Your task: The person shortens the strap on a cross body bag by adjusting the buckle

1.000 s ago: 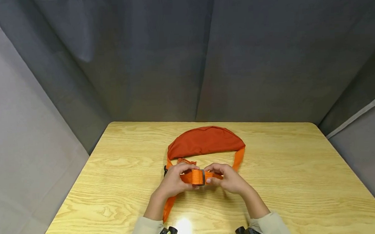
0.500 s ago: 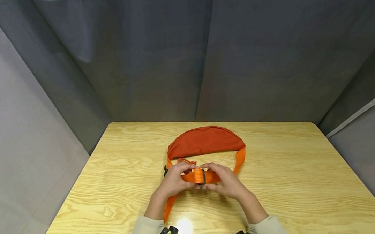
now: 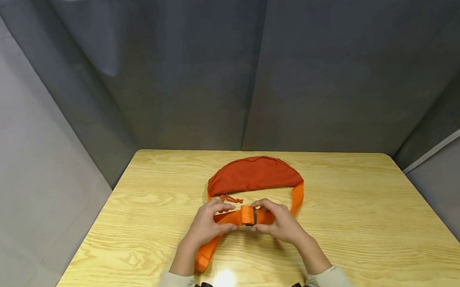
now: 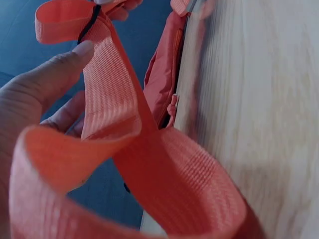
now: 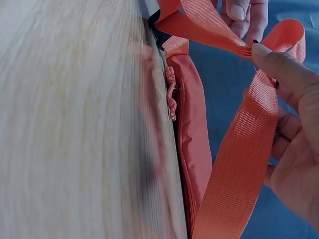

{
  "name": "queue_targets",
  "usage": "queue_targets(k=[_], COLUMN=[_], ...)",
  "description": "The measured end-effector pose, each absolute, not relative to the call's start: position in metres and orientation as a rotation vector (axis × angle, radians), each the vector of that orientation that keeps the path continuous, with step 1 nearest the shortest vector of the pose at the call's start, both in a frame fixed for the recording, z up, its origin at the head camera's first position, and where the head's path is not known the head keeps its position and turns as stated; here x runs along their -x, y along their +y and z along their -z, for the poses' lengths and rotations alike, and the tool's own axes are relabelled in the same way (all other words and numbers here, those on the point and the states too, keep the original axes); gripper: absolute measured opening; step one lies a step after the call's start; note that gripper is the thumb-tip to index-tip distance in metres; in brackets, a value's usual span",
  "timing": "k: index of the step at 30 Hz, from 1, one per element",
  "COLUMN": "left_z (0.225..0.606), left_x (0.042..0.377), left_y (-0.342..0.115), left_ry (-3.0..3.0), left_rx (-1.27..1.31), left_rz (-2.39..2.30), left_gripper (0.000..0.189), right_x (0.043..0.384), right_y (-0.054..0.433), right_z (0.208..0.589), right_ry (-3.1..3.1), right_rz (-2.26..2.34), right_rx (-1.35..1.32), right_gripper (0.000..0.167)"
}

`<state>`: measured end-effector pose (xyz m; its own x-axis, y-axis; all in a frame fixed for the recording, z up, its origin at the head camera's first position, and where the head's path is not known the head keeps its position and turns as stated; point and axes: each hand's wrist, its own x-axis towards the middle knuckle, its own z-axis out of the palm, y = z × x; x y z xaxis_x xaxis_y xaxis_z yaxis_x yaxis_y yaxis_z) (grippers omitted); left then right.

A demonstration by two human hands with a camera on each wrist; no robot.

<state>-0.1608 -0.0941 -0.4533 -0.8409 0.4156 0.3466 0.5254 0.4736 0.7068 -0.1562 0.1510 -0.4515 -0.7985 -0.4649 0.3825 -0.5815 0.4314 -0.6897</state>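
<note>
From my end, a pale grey cloth panel (image 3: 34, 169) hangs at far left, beside the wooden table (image 3: 133, 233). Next I see the left hand (image 3: 205, 222), thumb on one face of the orange strap (image 3: 231, 218) and fingers curled behind it; a slack loop of webbing droops below that wrist. Between the hands, the strap folds into a small upright loop at the dark slider buckle (image 3: 255, 216), held just off the tabletop. Beyond them lies the red waist bag (image 3: 254, 175), flat on the table, its knotted zip cord (image 3: 233, 199) pointing toward me. On the right, the right hand (image 3: 281, 221) pinches the buckle by its edges between thumb and fingertips; I can't tell how its other fingers press.
</note>
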Motion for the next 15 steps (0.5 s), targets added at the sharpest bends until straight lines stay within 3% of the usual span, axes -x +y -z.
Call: queue_targets(k=[15], left_z=[0.4597], left_x=[0.1613], left_y=[-0.0946], left_ry=[-2.615], left_rx=[0.686], left_rz=[1.437], left_gripper=[0.021], right_x=[0.1595], right_y=[0.1486], right_z=[0.4524], right_ry=[-2.497], right_rz=[-1.291], right_rx=[-0.885], right_gripper=[0.049])
